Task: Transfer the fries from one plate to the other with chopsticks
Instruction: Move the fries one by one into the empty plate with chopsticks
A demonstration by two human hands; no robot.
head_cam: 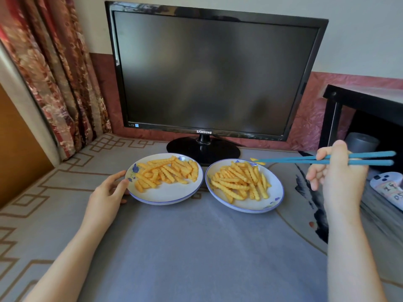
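Two plates are seen side by side on the grey table (196,247), both heaped with crinkle fries (165,171). One single fry (258,161) is pinched between the nearly closed tips of the teal chopsticks (294,159) and held over the far rim of the right plate (246,209). The chopsticks are gripped by the right hand (340,177), fingers curled round them. The left plate (165,200) is touched at its rim by the left hand (106,192), fingers loosely spread.

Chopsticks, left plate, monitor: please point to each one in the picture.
chopsticks (294,158): head view, upper blue shaft.
left plate (165,196): head view, bare white near part.
monitor (213,70): head view, middle of dark screen.
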